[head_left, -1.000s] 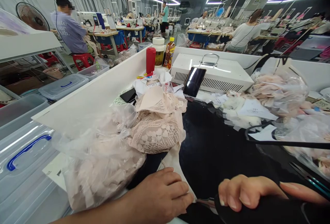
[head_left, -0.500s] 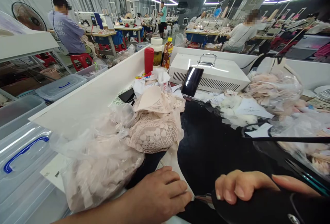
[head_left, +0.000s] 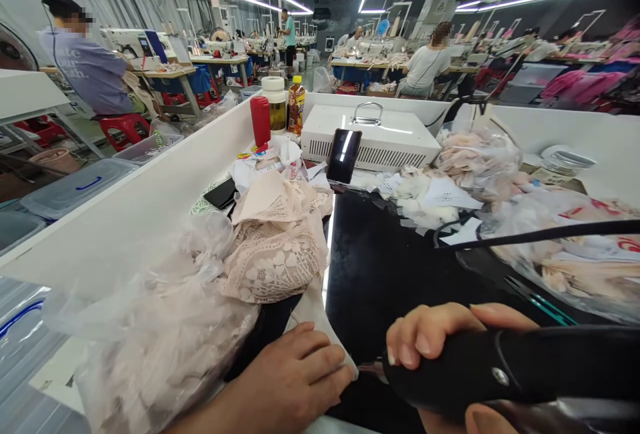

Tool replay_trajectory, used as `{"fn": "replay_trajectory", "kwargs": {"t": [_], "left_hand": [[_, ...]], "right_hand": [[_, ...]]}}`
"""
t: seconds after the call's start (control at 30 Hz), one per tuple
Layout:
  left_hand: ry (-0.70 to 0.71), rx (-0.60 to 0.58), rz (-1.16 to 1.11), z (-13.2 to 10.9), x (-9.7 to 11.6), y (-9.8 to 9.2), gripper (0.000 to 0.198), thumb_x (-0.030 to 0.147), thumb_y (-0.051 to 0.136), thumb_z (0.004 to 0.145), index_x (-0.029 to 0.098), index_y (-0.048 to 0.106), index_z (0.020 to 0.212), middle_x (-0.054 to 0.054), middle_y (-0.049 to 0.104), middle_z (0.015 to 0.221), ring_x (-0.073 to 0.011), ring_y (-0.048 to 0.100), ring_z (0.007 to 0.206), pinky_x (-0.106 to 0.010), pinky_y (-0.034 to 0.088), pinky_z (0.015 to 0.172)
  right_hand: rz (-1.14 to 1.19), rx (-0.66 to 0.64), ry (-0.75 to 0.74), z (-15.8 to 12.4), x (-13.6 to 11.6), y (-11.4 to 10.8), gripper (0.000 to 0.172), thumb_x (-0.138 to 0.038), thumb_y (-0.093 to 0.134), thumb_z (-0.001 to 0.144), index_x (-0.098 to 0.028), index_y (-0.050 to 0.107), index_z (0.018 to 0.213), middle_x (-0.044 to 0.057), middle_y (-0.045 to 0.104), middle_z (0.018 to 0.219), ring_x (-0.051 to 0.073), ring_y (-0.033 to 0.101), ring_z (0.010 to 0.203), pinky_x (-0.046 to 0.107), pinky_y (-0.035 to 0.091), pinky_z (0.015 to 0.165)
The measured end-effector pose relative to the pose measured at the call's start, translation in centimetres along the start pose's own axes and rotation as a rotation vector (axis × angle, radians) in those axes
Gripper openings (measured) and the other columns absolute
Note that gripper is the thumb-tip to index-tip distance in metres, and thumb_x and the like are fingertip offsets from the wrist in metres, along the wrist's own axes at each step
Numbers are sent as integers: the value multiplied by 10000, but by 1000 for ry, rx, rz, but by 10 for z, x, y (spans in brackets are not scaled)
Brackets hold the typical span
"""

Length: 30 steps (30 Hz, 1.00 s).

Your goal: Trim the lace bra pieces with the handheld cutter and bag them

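Head view: at the near edge of the glossy black worktop [head_left: 390,267], the left hand [head_left: 295,381] lies palm down, fingers loosely bent rather than clasped, pressing on the near end of a narrow cream strip of cloth [head_left: 313,311]. The strip runs away from the hand toward a heap of beige lace fabric [head_left: 275,251] just beyond it. The right hand [head_left: 435,341] is closed tight round the thick black handle of a tool [head_left: 505,367], fingers over the top. The tool's thin metal tip [head_left: 371,369] points left and sits just beside the left fingertips, at the strip's edge; whether it touches the cloth cannot be told. A clear plastic bag of pale fabric pieces [head_left: 150,334] lies at the near left. Far across the worktop a dark phone [head_left: 343,154] leans against a white metal box with a wire handle [head_left: 395,141], with a red cylindrical bottle [head_left: 260,121] to its left.
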<state>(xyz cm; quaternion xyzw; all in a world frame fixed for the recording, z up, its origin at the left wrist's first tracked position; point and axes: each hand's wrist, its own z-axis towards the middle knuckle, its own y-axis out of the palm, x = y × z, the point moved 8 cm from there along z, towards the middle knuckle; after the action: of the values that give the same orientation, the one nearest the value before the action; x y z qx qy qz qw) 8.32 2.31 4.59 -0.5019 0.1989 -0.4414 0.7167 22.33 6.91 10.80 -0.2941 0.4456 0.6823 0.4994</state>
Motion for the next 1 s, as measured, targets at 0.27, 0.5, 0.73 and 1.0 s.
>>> {"fn": "replay_trajectory", "kwargs": {"t": [0.27,0.5,0.73,1.0], "left_hand": [[21,30,14,0,0,-1,214,190,583,1020,152,628,1225,-38,699,1109,-172,615,1026,-341,523,997],[-24,-59,-15,-4,-2,4,306,267,612,1011,144,588,1289,-35,703,1163,-179,623,1071,-345,496,1060],[-17,-54,-28,-7,-4,6,273,287,578,1033,159,601,1273,-19,708,1181,-183,630,1088,-364,499,1071],[-2,-13,-51,-1,-2,-3,226,202,512,1055,163,625,1246,-16,723,1159,-172,635,1049,-347,506,1053]], "right_hand": [[18,40,-82,-4,4,6,418,-440,765,911,-303,534,1232,-35,595,801,148,574,630,294,522,559],[10,51,-84,-2,1,7,394,-429,761,909,-298,547,1212,-38,591,776,148,563,602,296,518,540],[5,53,-100,-3,-2,7,276,-323,712,947,-295,570,1182,-39,607,770,145,576,601,289,527,549],[23,48,-86,-5,-1,3,372,-409,745,928,-298,548,1223,-35,594,784,147,571,622,291,524,557]]}}
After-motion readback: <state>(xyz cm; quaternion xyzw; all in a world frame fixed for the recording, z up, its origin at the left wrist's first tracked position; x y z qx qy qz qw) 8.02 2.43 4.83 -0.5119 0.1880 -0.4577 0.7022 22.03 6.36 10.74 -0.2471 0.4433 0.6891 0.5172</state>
